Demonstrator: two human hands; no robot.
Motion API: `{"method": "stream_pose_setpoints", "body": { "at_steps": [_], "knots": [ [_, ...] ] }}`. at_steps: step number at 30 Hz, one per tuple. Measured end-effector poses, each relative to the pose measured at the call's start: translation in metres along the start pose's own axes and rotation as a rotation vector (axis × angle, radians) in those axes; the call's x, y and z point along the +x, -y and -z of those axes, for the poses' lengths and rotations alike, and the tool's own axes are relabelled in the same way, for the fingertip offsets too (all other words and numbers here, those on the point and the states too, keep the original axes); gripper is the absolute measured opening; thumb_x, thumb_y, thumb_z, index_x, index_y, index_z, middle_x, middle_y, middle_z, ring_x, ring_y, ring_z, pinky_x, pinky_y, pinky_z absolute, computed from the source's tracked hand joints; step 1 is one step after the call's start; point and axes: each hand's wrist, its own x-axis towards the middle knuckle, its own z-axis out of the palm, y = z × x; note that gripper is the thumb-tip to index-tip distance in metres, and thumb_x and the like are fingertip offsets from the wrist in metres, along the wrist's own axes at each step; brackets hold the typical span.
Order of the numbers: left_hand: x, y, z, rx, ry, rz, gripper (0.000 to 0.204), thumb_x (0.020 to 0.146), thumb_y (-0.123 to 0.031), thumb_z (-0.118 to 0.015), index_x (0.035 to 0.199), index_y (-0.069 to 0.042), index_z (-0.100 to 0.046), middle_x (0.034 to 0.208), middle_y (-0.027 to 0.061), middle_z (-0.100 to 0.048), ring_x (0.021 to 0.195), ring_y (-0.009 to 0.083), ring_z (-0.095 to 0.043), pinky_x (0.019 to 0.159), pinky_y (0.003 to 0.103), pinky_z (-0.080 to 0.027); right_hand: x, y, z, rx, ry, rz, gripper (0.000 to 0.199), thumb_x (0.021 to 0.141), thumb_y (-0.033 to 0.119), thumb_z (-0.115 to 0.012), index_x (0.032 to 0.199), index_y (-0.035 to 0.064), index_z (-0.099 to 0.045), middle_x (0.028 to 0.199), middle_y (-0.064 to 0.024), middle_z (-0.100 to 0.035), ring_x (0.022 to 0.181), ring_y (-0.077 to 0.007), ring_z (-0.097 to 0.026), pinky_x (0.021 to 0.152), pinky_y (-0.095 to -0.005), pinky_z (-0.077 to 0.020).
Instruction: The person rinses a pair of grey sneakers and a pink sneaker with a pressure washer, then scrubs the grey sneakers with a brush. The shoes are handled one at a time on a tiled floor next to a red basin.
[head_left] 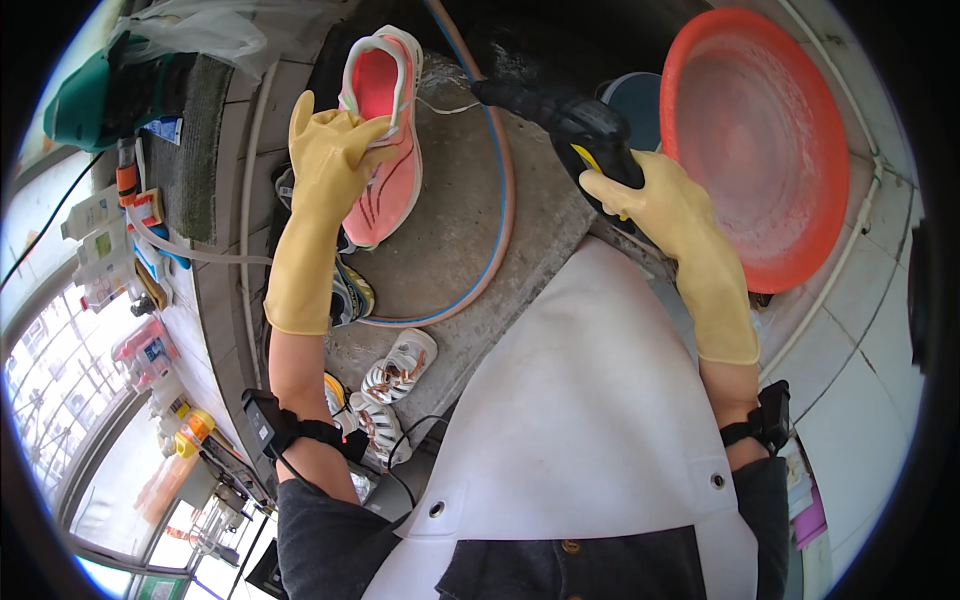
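Observation:
My left hand (pixel 335 155), in a long yellow rubber glove, is closed on a pink sneaker (pixel 398 185) at its tongue and laces. The sneaker has a white rim and dark streaks on its side, and its toe points toward me. A thin white lace (pixel 447 110) trails off it to the right. In my gloved right hand (pixel 665 200) is a black spray gun (pixel 585 122) with a yellow trigger. Its nozzle points left, toward the sneaker, some distance away from it. The fingers under the gun's grip are partly hidden.
A large red basin (pixel 852 170) stands at the right, beside a dark blue bucket (pixel 633 108). An orange-blue hose (pixel 508 190) curves across the wet concrete. White sandals (pixel 400 367) and other shoes lie near my left forearm. Bottles (pixel 145 350) and a green machine (pixel 85 100) line the left.

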Motion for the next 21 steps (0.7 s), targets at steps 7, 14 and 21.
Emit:
{"method": "stream_pose_setpoints", "body": {
  "at_steps": [7,14,21],
  "knots": [
    [0.000,0.000,0.000,0.160,0.102,-0.008,0.025,0.083,-0.032,-0.086,0.107,-0.026,-0.081,0.079,-0.0004,-0.072,0.089,0.0273,-0.072,0.115,0.054,-0.041,0.001,0.005,0.000,-0.014,0.028,0.020,0.057,0.087,0.060,-0.069,0.104,0.0053,-0.078,0.082,-0.0138,-0.070,0.081,-0.0329,-0.067,0.079,-0.0460,-0.0519],
    [0.035,0.012,-0.019,0.509,0.531,0.166,0.020,0.105,-0.017,-0.064,0.115,-0.027,-0.078,0.097,0.0030,-0.080,0.101,0.0265,-0.076,0.098,0.048,-0.046,0.006,0.013,-0.001,-0.035,0.074,0.000,0.054,0.088,0.057,-0.070,0.103,0.0051,-0.077,0.081,-0.0142,-0.069,0.079,-0.0336,-0.067,0.077,-0.0462,-0.0521],
    [0.070,0.088,-0.103,0.544,0.767,0.278,0.031,0.110,-0.026,-0.060,0.138,-0.030,-0.074,0.134,0.0033,-0.077,0.131,0.0251,-0.068,0.107,0.058,-0.047,0.020,0.027,0.000,-0.018,0.054,0.094,0.053,0.089,0.055,-0.071,0.098,0.0037,-0.076,0.075,-0.0151,-0.069,0.074,-0.0348,-0.069,0.074,-0.0505,-0.0522]
  ]
}}
